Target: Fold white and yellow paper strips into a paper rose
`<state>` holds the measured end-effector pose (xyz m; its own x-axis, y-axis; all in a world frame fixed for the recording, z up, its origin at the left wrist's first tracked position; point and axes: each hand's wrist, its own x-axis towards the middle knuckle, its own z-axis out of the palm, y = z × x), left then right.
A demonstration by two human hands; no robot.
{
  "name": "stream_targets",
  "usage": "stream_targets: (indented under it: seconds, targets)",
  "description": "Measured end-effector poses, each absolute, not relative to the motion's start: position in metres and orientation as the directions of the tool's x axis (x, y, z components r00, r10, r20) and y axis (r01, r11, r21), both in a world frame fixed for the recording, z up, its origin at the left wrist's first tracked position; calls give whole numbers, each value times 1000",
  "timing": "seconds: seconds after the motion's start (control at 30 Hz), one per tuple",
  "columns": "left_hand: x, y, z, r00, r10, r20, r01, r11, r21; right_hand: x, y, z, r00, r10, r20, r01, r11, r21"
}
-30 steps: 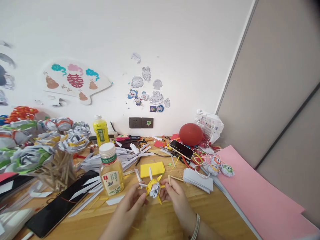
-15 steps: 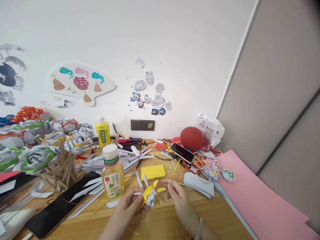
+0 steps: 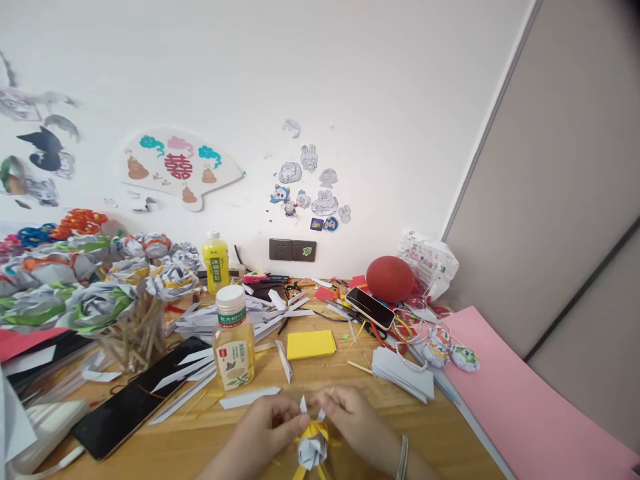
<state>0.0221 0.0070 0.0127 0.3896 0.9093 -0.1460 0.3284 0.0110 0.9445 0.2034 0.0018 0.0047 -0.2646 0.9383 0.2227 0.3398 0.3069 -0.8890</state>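
Note:
A small paper flower (image 3: pixel 313 451) with a white folded centre and yellow strips sits low in the middle of the view, between my hands. My left hand (image 3: pixel 273 427) pinches its upper left side, thumb against the paper. Curled at the upper right of the flower, my right hand (image 3: pixel 350 417) has its fingertips at a white strip that sticks up there; the fingers partly hide their grip. Beyond my hands lie a stack of yellow paper (image 3: pixel 311 344) and a loose white strip (image 3: pixel 250 397).
A tea bottle (image 3: pixel 234 340) stands left of the yellow stack, with a yellow drink bottle (image 3: pixel 216 263) behind it. White paper flowers (image 3: pixel 105 307) on sticks fill the left. Rightward are white slips (image 3: pixel 403 375), a phone (image 3: pixel 371 307), a red balloon (image 3: pixel 391 279) and pink paper (image 3: pixel 530 393).
Both hands and the flower have moved down and nearer to me. My right hand has closed in on the flower, whose white centre now faces me. The view has shifted slightly left.

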Motion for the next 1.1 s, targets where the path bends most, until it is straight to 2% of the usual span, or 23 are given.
stream_targets:
  seconds: [0.07,0.13,0.27,0.43,0.5,0.57,0.6,0.67,0.73,0.8,0.93,1.1]
  targets:
    - [22,7,12,394,909,-134,343,-10,939,202,2,1,-396,908,137,375,297,-878]
    - [21,9,11,358,928,-100,331,-25,943,200,3,-2,-439,894,92,409,289,-866]
    - [19,14,7,222,973,-68,241,12,970,196,1,-6,-366,924,114,396,265,-879]
    - [16,18,6,153,988,9,125,-28,992,195,-2,-4,-358,919,164,266,269,-926]
    - [14,17,9,117,992,37,183,-58,981,198,-1,-2,-365,923,127,256,230,-939]
    - [12,15,15,57,994,91,284,-104,953,201,0,2,-294,948,124,271,207,-940]
    - [12,14,18,29,991,128,330,-130,935,203,0,5,-233,959,163,284,227,-931]
    - [12,11,23,3,980,200,394,-185,900,206,-1,11,-122,936,330,322,352,-879]
    - [14,8,26,15,969,248,418,-231,879,205,-3,16,-138,865,482,338,499,-798]
    - [16,5,26,37,959,281,430,-269,862,203,-8,19,-228,824,519,338,567,-751]
    - [21,-1,21,138,928,346,426,-372,825,194,-13,16,-330,811,483,399,583,-708]
    - [24,-3,19,229,905,359,428,-425,798,191,-13,14,-320,845,428,526,535,-661]
